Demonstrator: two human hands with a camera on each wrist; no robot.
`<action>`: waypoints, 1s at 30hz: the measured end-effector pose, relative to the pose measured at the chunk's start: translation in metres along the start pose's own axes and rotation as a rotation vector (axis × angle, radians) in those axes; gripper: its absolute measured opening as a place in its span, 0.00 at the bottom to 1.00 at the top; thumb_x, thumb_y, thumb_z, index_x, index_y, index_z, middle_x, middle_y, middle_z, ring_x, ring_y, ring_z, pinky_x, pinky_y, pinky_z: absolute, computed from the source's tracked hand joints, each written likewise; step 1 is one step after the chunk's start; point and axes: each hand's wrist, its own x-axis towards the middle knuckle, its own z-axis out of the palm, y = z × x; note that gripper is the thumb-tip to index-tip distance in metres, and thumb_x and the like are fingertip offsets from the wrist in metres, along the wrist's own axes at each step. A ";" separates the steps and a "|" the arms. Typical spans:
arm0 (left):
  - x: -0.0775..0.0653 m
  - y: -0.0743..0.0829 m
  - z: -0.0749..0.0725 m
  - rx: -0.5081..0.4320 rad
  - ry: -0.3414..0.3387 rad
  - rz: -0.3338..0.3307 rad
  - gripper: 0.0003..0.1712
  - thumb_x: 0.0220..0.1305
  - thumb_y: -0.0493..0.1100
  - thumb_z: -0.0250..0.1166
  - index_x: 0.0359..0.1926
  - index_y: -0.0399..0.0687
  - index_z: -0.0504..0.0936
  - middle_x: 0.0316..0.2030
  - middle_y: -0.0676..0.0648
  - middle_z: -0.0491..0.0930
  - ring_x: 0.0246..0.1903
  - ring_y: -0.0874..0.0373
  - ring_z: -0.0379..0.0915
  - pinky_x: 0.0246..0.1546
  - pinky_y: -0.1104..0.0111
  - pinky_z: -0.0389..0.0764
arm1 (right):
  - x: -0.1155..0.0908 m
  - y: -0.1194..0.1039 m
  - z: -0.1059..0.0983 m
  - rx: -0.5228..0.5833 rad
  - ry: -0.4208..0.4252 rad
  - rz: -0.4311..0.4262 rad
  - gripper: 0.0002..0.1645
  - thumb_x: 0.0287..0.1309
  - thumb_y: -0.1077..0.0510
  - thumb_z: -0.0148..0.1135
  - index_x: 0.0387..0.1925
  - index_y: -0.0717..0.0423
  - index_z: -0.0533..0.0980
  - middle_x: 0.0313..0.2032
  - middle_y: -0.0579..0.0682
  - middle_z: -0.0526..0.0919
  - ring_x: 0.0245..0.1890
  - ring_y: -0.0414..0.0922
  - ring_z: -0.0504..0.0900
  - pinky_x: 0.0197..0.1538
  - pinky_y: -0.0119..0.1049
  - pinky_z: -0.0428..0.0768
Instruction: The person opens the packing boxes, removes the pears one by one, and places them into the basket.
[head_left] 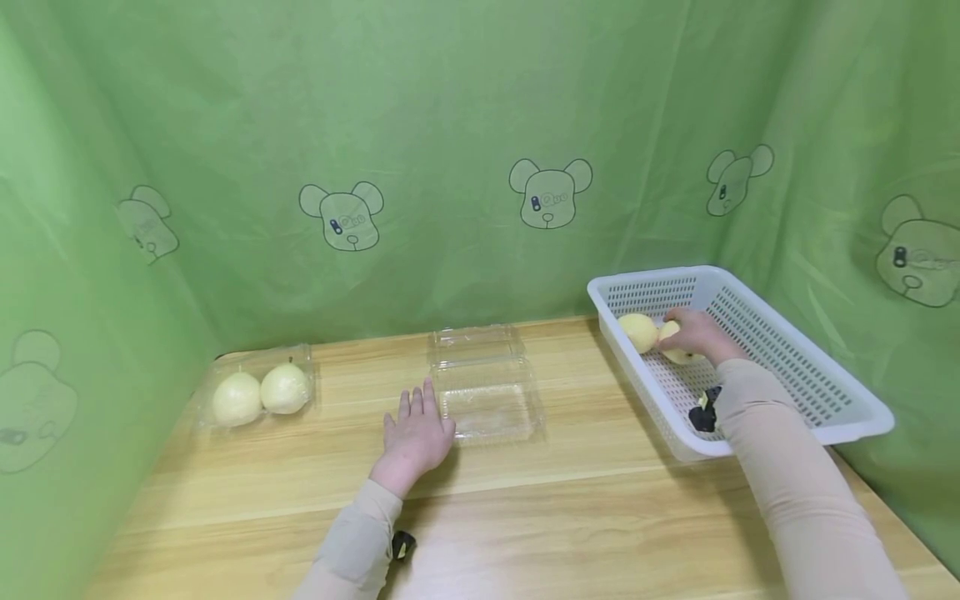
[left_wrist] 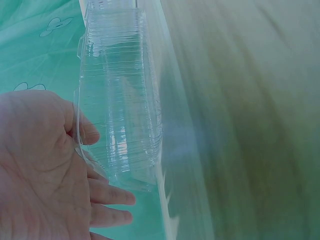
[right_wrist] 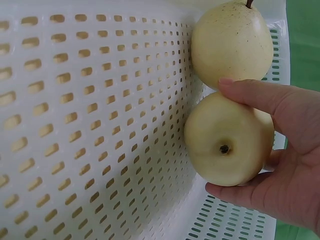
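Inside the white basket (head_left: 806, 346), my right hand (head_left: 701, 333) grips a pale yellow pear (right_wrist: 225, 142), thumb on one side and fingers on the other. A second pear (right_wrist: 232, 45) lies right beside it, stem up, against the basket's end. My left hand (head_left: 418, 437) rests at the left edge of a clear plastic clamshell box (head_left: 491, 408) that stands with its lid folded back and nothing in it. In the left wrist view the fingers of that hand (left_wrist: 50, 165) are nearly straight, the thumb at the box's rim.
At the left of the wooden table (head_left: 555, 521) stands another clear clamshell box (head_left: 306, 354) with two pears (head_left: 261, 393) in it. A green curtain (head_left: 450, 275) with bear faces hangs behind and at both sides. The basket's raised walls surround my right hand.
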 end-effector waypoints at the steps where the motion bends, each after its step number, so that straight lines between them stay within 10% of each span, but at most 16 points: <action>1: 0.000 0.000 0.000 0.000 0.001 0.001 0.42 0.71 0.56 0.41 0.77 0.41 0.40 0.76 0.36 0.49 0.76 0.39 0.40 0.72 0.37 0.47 | 0.000 0.000 0.000 -0.004 -0.002 -0.002 0.39 0.49 0.55 0.70 0.57 0.75 0.67 0.55 0.76 0.72 0.52 0.70 0.72 0.52 0.61 0.74; 30: 0.000 -0.002 -0.004 -0.003 -0.010 0.010 0.41 0.71 0.56 0.40 0.77 0.41 0.40 0.76 0.36 0.49 0.76 0.39 0.40 0.72 0.37 0.48 | -0.011 -0.007 -0.015 0.071 -0.145 0.111 0.44 0.59 0.51 0.63 0.65 0.77 0.57 0.63 0.79 0.60 0.62 0.75 0.60 0.66 0.68 0.60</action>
